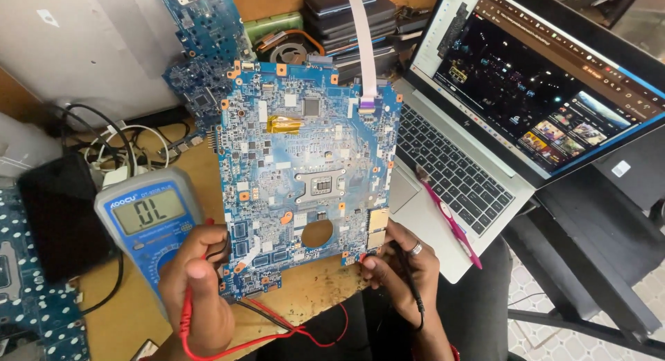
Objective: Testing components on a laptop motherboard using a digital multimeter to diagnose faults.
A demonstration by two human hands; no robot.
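While the person leaned over the wooden bench point(315, 292), both hands worked at one circuit board.
Board: a blue motherboard point(308, 170) lay flat at centre, its near edge between the hands.
Left hand point(197, 295): fingers pinched a red probe point(208, 247), tip touching the board's lower left corner.
Right hand point(405, 264): fingers gripped a black probe point(409, 278) at the lower right corner.
Meter: a blue multimeter point(149, 219) sat just left.
Laptop point(478, 125): open at right.
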